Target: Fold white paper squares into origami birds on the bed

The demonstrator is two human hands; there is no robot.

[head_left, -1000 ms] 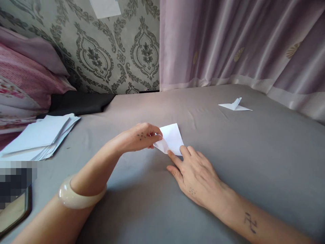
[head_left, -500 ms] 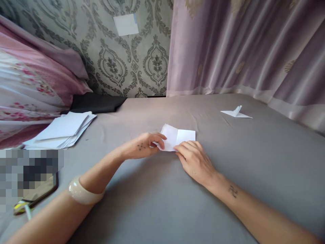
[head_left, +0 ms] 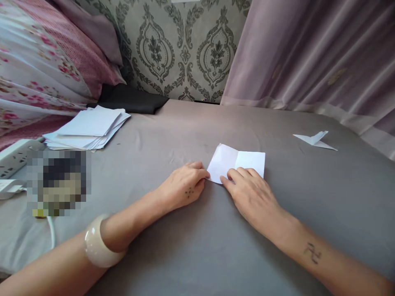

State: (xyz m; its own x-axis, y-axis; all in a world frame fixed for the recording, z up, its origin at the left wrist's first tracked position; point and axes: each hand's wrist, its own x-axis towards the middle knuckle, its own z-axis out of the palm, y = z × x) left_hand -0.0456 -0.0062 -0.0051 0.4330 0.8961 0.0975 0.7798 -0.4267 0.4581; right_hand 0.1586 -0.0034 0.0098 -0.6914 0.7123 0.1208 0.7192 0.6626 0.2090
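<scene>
grey damask-print wall (head_left: 185, 70) at back, satiny mauve fabric curtain (head_left: 290, 53) with pale hem on right, pink-and-white floral cloth drape (head_left: 33, 70) bunched at left, flat surface under smooth grey fabric sheet (head_left: 197, 255), soft diffuse light, curtain folds shaded

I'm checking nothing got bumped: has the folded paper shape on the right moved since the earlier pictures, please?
No, the folded paper shape keeps its place on the grey cloth relative to the purple curtain; only the camera's view has shifted.
</scene>
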